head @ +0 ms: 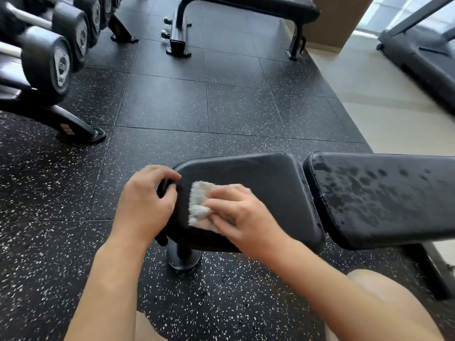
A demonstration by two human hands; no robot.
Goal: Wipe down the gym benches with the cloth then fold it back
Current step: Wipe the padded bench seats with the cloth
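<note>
A black padded gym bench stands in front of me, with a seat pad (266,183) on the left and a long back pad (384,200) on the right that is spotted with wet marks. A bunched white cloth (199,205) lies on the seat pad's left end. My right hand (241,215) presses down on the cloth and covers its right part. My left hand (145,200) grips the black handle (164,187) at the bench's left end.
A dumbbell rack (49,60) stands at the left. A second black bench (246,6) is at the far middle. A treadmill (423,52) sits at the far right on pale flooring. My knees (384,306) show at the bottom.
</note>
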